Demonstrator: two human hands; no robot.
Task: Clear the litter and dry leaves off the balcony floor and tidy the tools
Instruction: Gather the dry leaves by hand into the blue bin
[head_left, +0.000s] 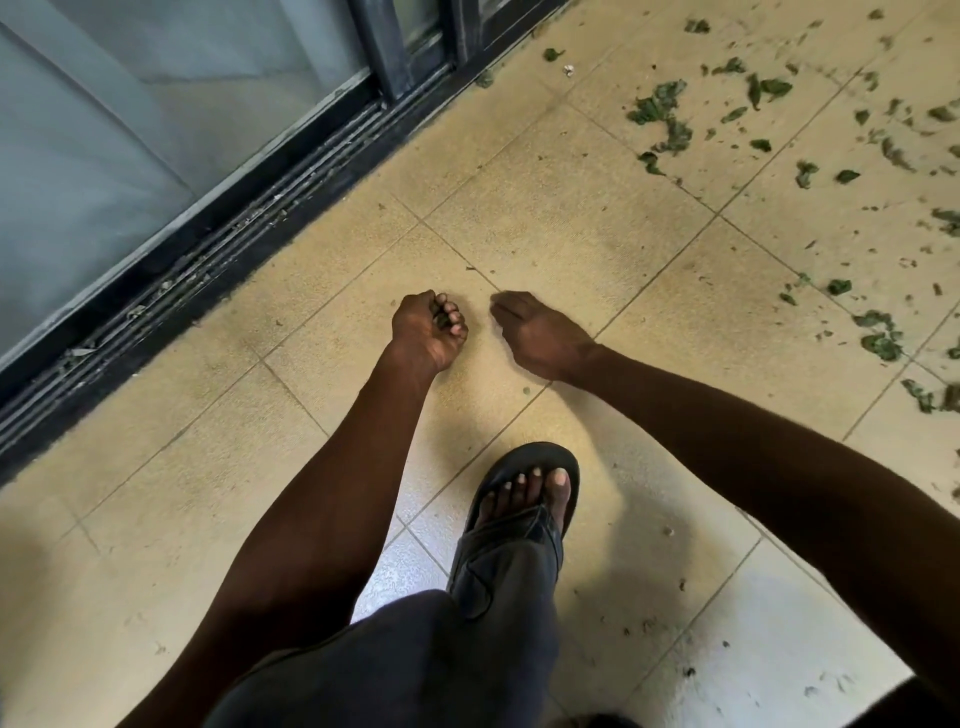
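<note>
My left hand (427, 328) is low over the beige tiled floor (545, 208), its fingers curled round a small clump of green leaf bits (443, 318). Just to its right, my right hand (540, 332) reaches down with its back to the camera; its fingertips are hidden and blurred near the floor. Several green and dry leaf pieces (660, 106) lie scattered over the tiles at the upper right, with more leaf scraps (880, 343) along the right side. No tools are in view.
A dark sliding-door track (218, 254) with debris in its grooves runs diagonally along the left, under a glass door (130, 130). My foot in a black sandal (524, 499) stands on the tiles below the hands. Small crumbs dot the pale tiles at lower right.
</note>
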